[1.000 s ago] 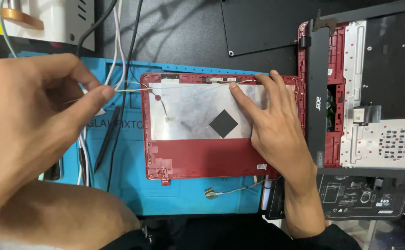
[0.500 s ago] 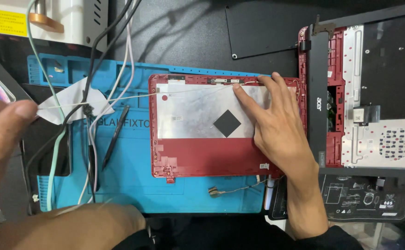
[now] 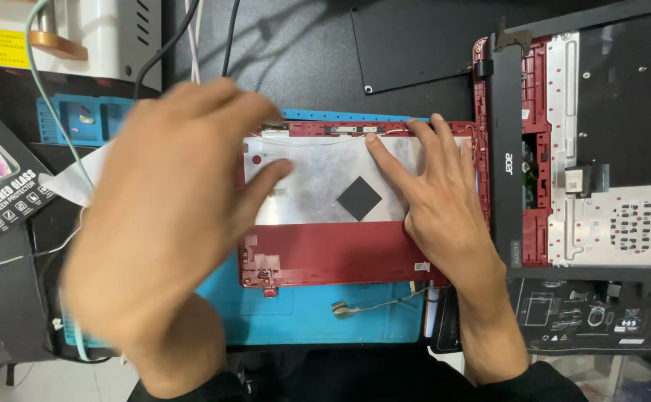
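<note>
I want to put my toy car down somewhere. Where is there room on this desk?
Bare blue mat shows below the red laptop lid, beside a small loose cable. Dark desk lies bare above the lid, left of the black panel. It is crowded on the lid, where the left hand and right hand are, and at the opened laptop base.

The laptop lid shell (image 3: 325, 257) lies on the work mat (image 3: 303, 316), covering its right half, with the foil sheet (image 3: 318, 193) and the square pad (image 3: 359, 198) on the shell's far half. The right hand (image 3: 437, 208) rests flat on the shell's right end, and the left hand (image 3: 162, 216) hangs over its left end. Right of the mat lies the opened laptop base (image 3: 586, 156); a loose cable (image 3: 363, 304) lies on the mat near its front edge.
</note>
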